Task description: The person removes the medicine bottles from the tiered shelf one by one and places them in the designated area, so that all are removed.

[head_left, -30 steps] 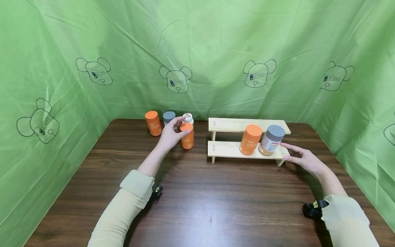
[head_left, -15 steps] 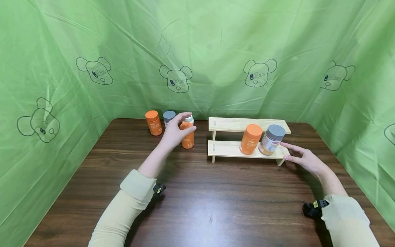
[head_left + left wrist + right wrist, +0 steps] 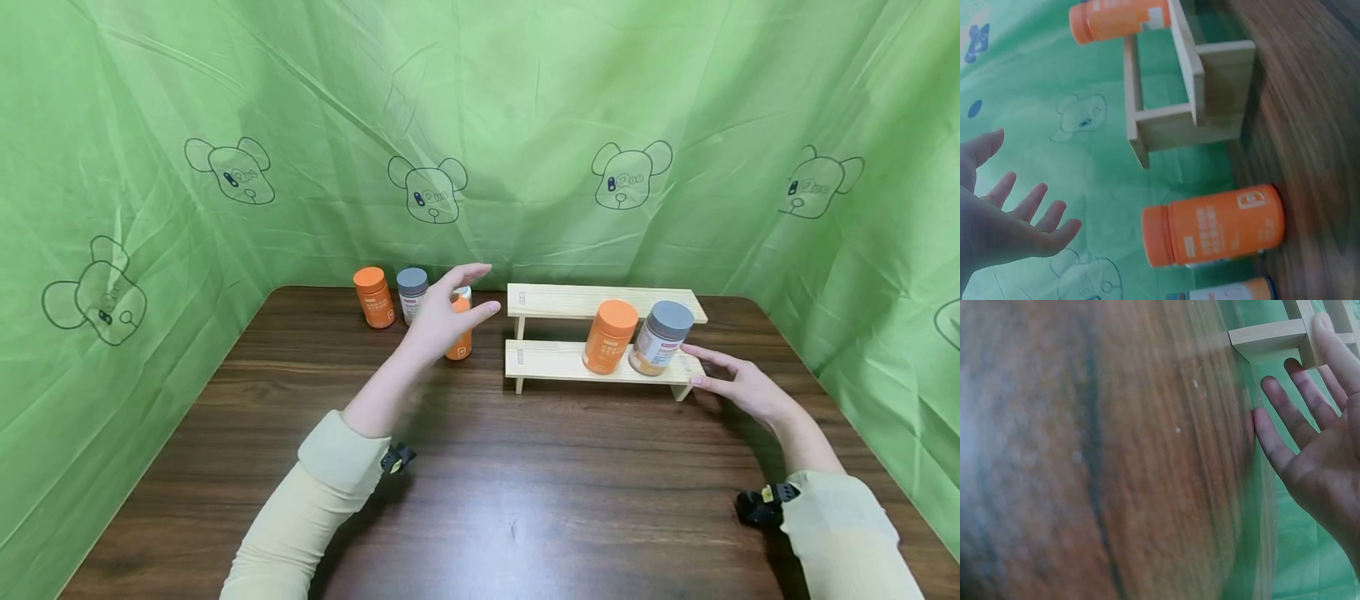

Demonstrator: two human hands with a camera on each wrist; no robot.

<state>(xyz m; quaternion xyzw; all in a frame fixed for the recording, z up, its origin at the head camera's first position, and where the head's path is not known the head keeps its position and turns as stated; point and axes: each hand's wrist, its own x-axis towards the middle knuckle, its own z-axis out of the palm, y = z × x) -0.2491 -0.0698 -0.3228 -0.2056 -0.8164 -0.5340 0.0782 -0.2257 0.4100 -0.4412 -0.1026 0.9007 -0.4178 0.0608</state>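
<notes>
My left hand (image 3: 447, 315) is raised, fingers spread, in front of an orange bottle (image 3: 460, 345) on the table, partly covering it. In the left wrist view that hand (image 3: 1016, 215) holds nothing and is apart from the orange bottle (image 3: 1216, 225). My right hand (image 3: 738, 390) touches the right end of a two-tier wooden rack (image 3: 551, 360). In the right wrist view its thumb (image 3: 1335, 350) lies at the rack's edge and the other fingers extend loosely. On the lower tier stand an orange jar (image 3: 610, 337) and a grey-lidded jar (image 3: 662, 338).
Left of my left hand, another orange jar (image 3: 373, 297) and a grey-lidded jar (image 3: 411, 293) stand at the table's back. A white bottle (image 3: 466, 293) is mostly hidden behind my hand. A green curtain (image 3: 525, 125) surrounds the dark wooden table (image 3: 480, 483).
My left hand has moved from the orange bottle's left side toward the right and slightly up, its fingers passing in front of the bottle. The bottle and my right hand have stayed put.
</notes>
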